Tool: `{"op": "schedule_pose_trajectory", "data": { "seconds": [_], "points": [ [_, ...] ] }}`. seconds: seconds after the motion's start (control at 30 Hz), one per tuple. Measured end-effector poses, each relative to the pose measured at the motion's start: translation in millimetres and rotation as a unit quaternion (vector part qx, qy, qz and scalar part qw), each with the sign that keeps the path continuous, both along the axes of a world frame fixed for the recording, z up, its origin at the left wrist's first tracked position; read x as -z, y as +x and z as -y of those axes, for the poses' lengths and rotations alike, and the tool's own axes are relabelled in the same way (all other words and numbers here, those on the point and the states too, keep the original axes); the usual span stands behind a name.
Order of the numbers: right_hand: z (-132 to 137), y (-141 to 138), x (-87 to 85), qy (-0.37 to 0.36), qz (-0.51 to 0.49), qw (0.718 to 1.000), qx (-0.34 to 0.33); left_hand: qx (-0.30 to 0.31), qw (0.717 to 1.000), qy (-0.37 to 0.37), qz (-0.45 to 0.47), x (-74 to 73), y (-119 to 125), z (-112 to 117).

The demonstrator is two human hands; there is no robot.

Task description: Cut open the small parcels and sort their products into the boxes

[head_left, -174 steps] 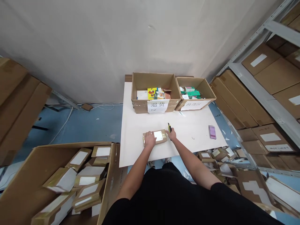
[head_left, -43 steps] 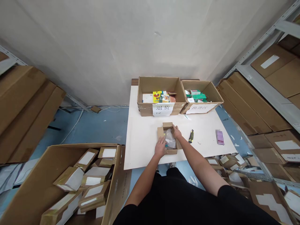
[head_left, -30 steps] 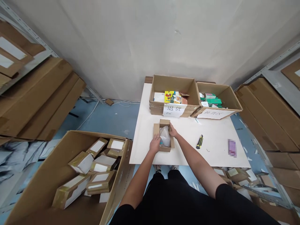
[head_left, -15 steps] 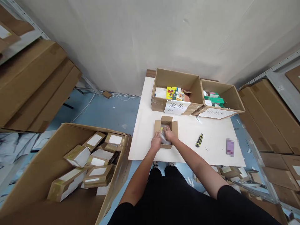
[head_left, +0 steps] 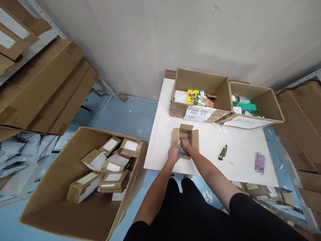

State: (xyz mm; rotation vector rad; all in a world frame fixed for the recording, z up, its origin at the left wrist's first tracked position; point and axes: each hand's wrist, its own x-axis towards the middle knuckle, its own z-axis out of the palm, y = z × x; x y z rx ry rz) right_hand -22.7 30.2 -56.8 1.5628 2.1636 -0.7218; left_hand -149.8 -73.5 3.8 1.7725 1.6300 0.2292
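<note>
We see a white tabletop (head_left: pixel 160 147) bearing a large open carton (head_left: pixel 176 112) along its far side, with a smaller carton (head_left: pixel 272 105) just to the right. Nearer us, at left, stands a little flapped cardboard box (head_left: pixel 195 139). Rightward we find a black-and-yellow utility knife (head_left: pixel 222 152), a tiny curved scrap (head_left: pixel 231 163) and a pixelated purple item (head_left: pixel 260 163).

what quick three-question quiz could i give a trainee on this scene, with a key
1. What is the right hand reaching into? A the carton of parcels, B the small open box, C the box of green packs
2. True or false: the cutter lies on the table.
3. Fill in: ____ bigger boxes with white signs stand on the table.

Key: 1 B; 2 true; 3 two
</note>
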Motion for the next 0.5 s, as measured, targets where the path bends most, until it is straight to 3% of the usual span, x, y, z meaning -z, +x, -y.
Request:
{"op": "schedule_pose_trajectory", "data": {
  "seconds": [0.13,0.27,0.4,0.5],
  "points": [
    [1,1,-25.0,-0.004,-0.032,0.999,-0.026,0.011,1.000,0.005,-0.028,-0.5,-1,0],
    [-21,12,-68.1,0.033,-0.075,0.996,-0.027,0.038,0.997,0.016,-0.069,0.6,-3,0],
    [-60,60,-125.0,0.054,-0.210,0.976,0.000,0.053,0.990,0.023,-0.130,2.6,0,0],
    [-77,111,-153.8,0.039,-0.282,0.958,0.045,0.055,0.987,0.038,-0.149,2.2,-7,2]
  ]
}}
